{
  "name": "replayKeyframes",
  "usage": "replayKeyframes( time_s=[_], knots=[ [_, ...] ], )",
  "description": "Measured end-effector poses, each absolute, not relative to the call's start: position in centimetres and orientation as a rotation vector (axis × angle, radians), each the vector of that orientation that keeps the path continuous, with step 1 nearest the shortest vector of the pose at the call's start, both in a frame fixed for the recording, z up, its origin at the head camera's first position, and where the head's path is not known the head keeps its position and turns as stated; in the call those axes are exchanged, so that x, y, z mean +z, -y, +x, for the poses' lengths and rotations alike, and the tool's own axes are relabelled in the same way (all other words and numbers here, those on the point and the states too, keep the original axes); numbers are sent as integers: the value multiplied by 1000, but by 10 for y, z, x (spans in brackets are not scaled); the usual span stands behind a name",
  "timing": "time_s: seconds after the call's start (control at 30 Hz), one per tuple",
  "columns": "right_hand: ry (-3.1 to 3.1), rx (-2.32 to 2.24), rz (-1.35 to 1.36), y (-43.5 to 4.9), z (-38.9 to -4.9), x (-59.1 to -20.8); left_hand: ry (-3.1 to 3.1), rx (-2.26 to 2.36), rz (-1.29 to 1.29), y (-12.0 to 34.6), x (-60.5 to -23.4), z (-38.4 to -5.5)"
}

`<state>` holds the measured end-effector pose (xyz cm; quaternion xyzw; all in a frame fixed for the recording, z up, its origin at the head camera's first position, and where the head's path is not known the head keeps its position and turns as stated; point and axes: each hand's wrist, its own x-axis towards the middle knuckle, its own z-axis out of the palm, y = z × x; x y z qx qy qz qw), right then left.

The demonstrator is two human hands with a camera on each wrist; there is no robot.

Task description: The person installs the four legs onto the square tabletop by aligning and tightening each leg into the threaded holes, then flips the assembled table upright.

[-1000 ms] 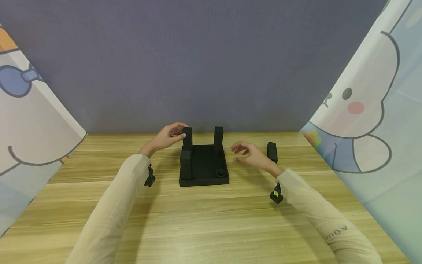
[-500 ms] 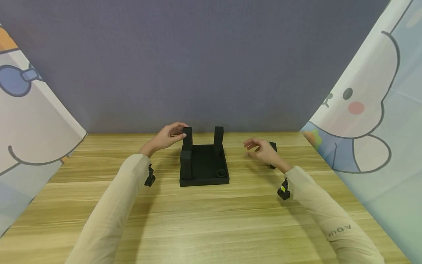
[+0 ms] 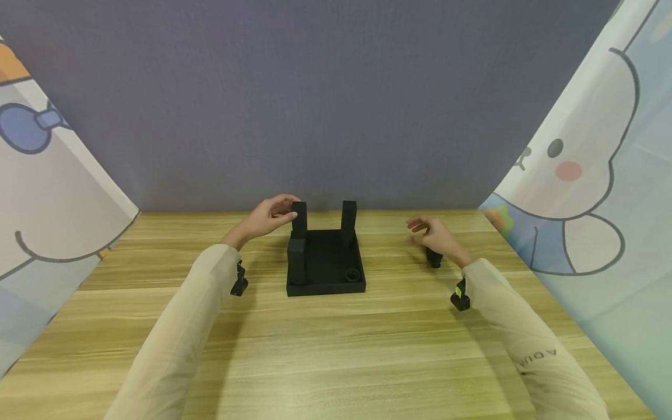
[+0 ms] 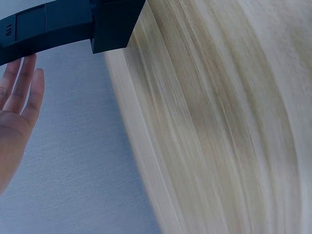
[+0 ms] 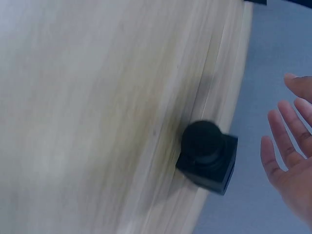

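Observation:
In the head view my left hand holds the top of a tall black square post at the back left of a black tray-like base, thumb on the near side. The left wrist view shows fingertips against this post, which bears the number 119. My right hand, fingers loosely bent and holding nothing, hovers over a loose black block that it partly hides. In the right wrist view that block ends in a round peg and lies apart from the fingers.
Two more black posts stand on the base, one at back right and one at front left. A round ring-shaped socket marks its front right corner. A grey partition rises behind the wooden table.
My right hand has moved right, away from the base, until it is over the loose black block. The left hand stays on its post.

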<state>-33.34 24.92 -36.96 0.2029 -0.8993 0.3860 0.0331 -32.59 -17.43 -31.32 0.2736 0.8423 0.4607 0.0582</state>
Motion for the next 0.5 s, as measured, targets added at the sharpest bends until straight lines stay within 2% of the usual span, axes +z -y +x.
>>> replayKeyframes(
  time_s=[0.2, 0.5],
  knots=[
    [2720, 1196, 627, -260, -341, -372, -2556, 1396, 821, 174, -313, -325],
    [2785, 1114, 491, -275, -345, -374, -2554, 1398, 818, 174, -313, -325]
  ],
)
